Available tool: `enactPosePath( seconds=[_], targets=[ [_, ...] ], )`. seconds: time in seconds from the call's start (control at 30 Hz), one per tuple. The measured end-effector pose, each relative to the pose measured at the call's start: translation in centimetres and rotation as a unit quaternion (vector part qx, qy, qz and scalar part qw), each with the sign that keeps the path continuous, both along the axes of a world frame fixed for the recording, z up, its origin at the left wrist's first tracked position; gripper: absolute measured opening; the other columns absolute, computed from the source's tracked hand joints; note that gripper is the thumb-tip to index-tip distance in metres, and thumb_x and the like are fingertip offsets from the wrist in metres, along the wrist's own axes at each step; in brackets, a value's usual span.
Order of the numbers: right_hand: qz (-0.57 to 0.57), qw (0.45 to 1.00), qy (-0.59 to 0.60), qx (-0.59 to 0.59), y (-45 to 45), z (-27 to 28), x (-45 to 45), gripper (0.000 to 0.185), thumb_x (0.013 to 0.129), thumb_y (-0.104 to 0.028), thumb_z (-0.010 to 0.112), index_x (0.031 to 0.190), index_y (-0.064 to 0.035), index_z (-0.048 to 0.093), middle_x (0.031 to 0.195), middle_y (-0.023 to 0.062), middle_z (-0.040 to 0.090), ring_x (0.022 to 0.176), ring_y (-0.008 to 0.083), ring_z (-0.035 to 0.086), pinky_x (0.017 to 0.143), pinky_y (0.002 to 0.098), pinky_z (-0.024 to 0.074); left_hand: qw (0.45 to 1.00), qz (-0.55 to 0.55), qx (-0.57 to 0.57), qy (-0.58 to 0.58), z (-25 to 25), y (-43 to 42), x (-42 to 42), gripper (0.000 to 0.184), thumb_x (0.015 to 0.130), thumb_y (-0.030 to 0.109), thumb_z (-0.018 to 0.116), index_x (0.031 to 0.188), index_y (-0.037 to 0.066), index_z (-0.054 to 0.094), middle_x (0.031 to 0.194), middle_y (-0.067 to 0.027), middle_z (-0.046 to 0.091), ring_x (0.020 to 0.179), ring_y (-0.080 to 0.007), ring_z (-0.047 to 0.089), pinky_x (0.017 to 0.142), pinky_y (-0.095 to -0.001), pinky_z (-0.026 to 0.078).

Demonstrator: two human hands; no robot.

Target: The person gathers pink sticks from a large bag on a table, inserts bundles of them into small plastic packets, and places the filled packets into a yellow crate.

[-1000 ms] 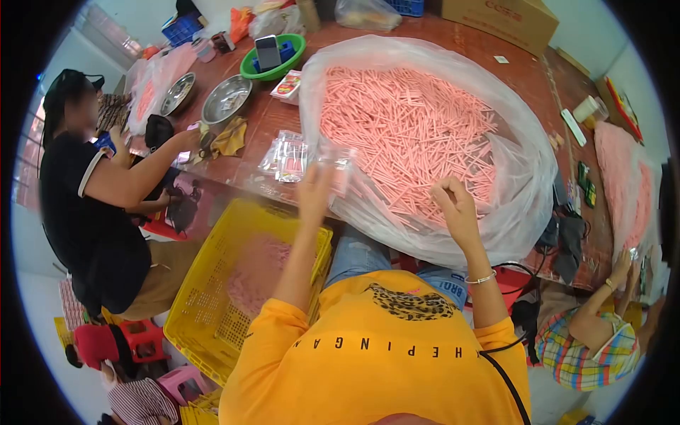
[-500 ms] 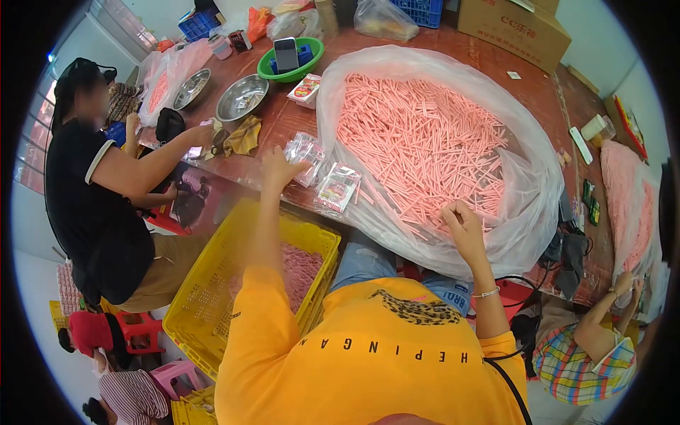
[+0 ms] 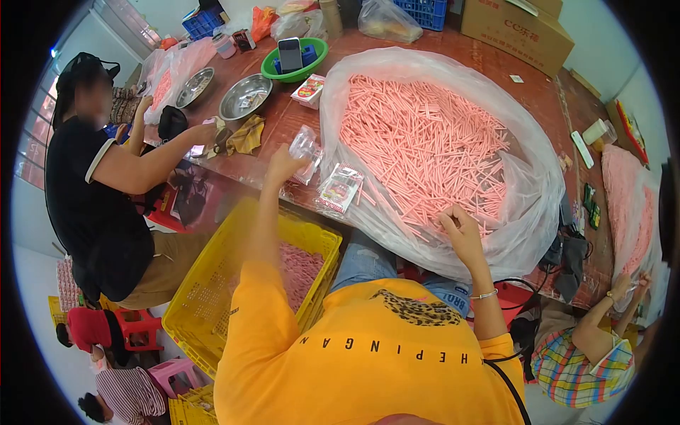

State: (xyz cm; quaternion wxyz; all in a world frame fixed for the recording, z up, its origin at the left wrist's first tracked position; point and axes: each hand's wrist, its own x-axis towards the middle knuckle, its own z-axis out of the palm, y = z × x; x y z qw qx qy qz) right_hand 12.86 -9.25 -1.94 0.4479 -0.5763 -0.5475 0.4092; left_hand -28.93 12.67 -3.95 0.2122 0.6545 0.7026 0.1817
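My left hand (image 3: 285, 166) is closed at the near edge of a few clear printed plastic packets (image 3: 306, 147), its fingers gripping one of them. Just right of it, a flat stack of printed packets (image 3: 341, 187) lies on the table. Over the near side of a big heap of thin pink sticks (image 3: 418, 142), my right hand (image 3: 460, 228) has its fingers curled together. Whatever is between those fingertips is too small to make out. A large clear plastic bag (image 3: 545, 184), rolled open, surrounds the sticks.
Below my left arm stands a yellow crate (image 3: 205, 283) with pink pieces inside. Steel bowls (image 3: 244, 97), a green basin (image 3: 294, 69) holding a phone, and a cardboard box (image 3: 517, 32) sit on the red table (image 3: 460, 42). A co-worker (image 3: 99, 184) works at left, another (image 3: 584, 361) at right.
My left hand has closed from a spread-thumb pose onto the clear packets, which have shifted and bunched. My right hand has curled its fingers tighter, staying over the sticks.
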Motion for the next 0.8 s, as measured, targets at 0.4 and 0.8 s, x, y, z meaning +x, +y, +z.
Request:
enactPosePath(
  seconds=[0.4, 0.8],
  targets=[
    [0.071, 0.995, -0.007, 0.07, 1.6, 2.5, -4.6, 0.048, 0.077, -0.021, 0.081, 0.114, -0.0024, 0.057, 0.108, 0.0087, 0.063, 0.102, 0.0168, 0.06, 0.089, 0.0316, 0.0479, 0.864, -0.121, -0.055, -0.487, 3.8, -12.3, 12.7, 0.051, 0.076, 0.002, 0.075, 0.123, 0.0, 0.056, 0.109, -0.0072, 0.066, 0.096, -0.0159, 0.064, 0.086, -0.03, 0.052],
    [0.064, 0.996, 0.037, 0.058, 2.6, 0.3, -6.0, 0.066, 0.075, -0.013, 0.08, 0.132, -0.003, 0.047, 0.118, 0.0149, 0.064, 0.111, 0.0269, 0.062, 0.093, 0.0357, 0.0488, 0.786, -0.209, -0.013, -0.582, -0.6, -15.7, 19.4, 0.074, 0.088, 0.008, 0.067, 0.149, 0.002, 0.027, 0.146, -0.0153, 0.035, 0.136, -0.0246, 0.036, 0.111, -0.0361, 0.032]
  ],
)
